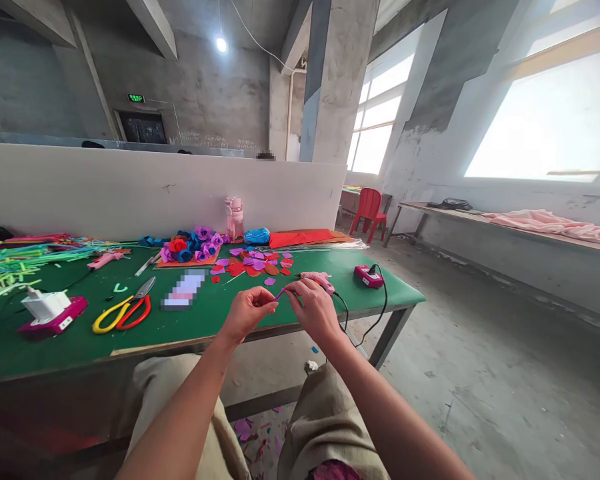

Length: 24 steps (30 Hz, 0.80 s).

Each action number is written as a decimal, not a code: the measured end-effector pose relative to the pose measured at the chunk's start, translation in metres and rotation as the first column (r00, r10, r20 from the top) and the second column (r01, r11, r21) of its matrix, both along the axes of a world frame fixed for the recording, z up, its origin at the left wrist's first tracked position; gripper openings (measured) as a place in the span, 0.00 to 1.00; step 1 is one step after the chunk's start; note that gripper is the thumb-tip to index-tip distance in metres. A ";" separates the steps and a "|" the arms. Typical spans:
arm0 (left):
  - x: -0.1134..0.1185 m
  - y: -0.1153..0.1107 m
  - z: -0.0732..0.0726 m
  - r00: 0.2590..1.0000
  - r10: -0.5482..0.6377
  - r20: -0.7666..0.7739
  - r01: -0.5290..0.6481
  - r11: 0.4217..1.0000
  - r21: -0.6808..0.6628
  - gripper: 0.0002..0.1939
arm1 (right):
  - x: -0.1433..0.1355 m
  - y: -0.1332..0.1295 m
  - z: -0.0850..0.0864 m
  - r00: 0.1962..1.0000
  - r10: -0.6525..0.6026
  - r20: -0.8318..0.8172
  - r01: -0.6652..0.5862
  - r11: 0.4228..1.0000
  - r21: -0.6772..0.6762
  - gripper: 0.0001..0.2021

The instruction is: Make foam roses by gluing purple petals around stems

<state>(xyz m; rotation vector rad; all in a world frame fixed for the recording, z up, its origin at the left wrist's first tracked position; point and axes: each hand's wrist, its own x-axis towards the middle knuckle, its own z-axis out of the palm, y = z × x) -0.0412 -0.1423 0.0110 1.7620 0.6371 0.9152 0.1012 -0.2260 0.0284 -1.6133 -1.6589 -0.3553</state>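
A green table [190,324] is bearing petals [237,268]; by its near edge, the left hand [247,312] and right hand [314,307] are pinching a purple piece [280,294], seemingly shaping it, next likely calling for steady pressure.

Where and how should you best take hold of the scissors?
Probably by the yellow handle and red handle, coming from the table's near edge: the scissors lie flat, handle loops nearest the seated person, blades pointing away.
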 end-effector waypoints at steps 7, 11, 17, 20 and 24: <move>0.000 -0.003 0.003 1.000 -0.020 -0.015 0.020 0.999 -0.028 0.10 | 0.002 -0.003 0.000 0.976 -0.046 0.214 0.049 0.999 -0.008 0.09; 0.001 -0.003 0.001 0.999 -0.033 -0.028 0.032 0.999 -0.037 0.12 | 0.004 -0.002 -0.002 0.960 -0.061 0.272 0.065 0.998 -0.005 0.10; 0.000 -0.003 0.000 0.999 -0.053 -0.008 0.053 0.998 -0.025 0.13 | 0.005 -0.001 -0.003 0.977 -0.043 0.210 0.046 0.999 -0.009 0.09; 0.000 -0.003 0.001 0.998 -0.056 -0.003 0.056 0.998 -0.034 0.14 | 0.005 -0.001 -0.004 0.986 -0.046 0.160 0.046 0.999 0.004 0.08; -0.001 -0.003 0.002 0.996 -0.085 0.016 0.086 0.993 -0.075 0.15 | 0.004 -0.002 -0.003 0.999 -0.032 0.037 0.031 0.999 0.020 0.08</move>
